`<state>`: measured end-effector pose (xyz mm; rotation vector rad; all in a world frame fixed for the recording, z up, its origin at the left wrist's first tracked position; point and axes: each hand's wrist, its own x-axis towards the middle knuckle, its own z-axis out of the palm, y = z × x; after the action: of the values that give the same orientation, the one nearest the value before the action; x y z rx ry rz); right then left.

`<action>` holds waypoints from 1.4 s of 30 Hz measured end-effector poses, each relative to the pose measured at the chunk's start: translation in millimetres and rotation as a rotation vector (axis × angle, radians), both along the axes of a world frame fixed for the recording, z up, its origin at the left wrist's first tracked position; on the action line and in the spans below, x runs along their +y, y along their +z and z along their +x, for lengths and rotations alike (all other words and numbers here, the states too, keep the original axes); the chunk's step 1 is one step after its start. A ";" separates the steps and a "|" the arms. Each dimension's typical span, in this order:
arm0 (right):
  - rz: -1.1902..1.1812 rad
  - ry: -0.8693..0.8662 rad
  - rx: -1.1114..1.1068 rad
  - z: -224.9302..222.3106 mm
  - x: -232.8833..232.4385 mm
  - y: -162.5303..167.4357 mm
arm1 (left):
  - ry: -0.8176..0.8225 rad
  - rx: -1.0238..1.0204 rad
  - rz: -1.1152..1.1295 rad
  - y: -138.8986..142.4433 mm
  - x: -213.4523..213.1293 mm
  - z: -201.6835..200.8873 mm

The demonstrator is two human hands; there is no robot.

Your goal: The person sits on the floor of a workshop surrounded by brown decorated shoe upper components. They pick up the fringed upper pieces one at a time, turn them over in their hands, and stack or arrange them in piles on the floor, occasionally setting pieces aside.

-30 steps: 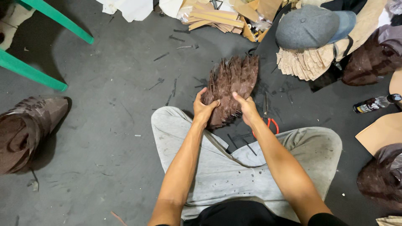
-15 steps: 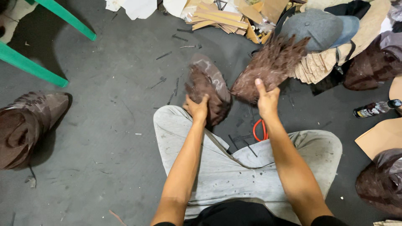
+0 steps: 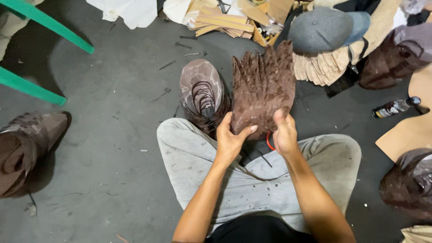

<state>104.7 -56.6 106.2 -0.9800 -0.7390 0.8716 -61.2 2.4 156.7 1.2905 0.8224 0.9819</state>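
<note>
Both hands are clamped on the lower edge of a flat brown feathered piece point(image 3: 263, 87), the left hand point(image 3: 231, 139) with its thumb across the front and the right hand point(image 3: 284, 132) pinching the other corner, holding it upright over the lap above the grey floor point(image 3: 112, 90). To my eye the grip should stay at that bottom edge, so the ragged tips at the top are not crushed, with both corners kept level. Just left of it, a bag of brown material point(image 3: 202, 92) lies on the floor against the knee.
</note>
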 end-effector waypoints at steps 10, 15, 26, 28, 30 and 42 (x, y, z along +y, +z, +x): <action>0.084 0.020 0.312 -9.2 -12.7 14.3 | -0.015 -0.202 -0.131 0.6 -11.9 -14.4; 0.125 -0.011 0.277 -7.5 -17.5 23.9 | 0.017 -0.166 -0.075 6.9 -12.3 -18.9; 0.100 0.022 0.166 -13.1 -27.8 23.1 | -0.002 -0.125 -0.066 12.0 -17.8 -26.2; 0.087 0.020 0.200 -14.9 -27.5 27.2 | 0.008 -0.145 -0.070 11.8 -18.7 -26.1; 0.085 0.027 0.222 -15.9 -27.1 30.6 | 0.019 -0.157 -0.071 12.0 -19.3 -25.7; -0.031 0.042 -0.184 -13.8 -41.0 21.6 | -0.051 -0.328 -0.297 -1.9 -11.1 -32.2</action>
<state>90.9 -97.6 127.8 -1.0857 -0.9071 0.8386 -93.5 -8.7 154.7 0.8638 0.6485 0.9584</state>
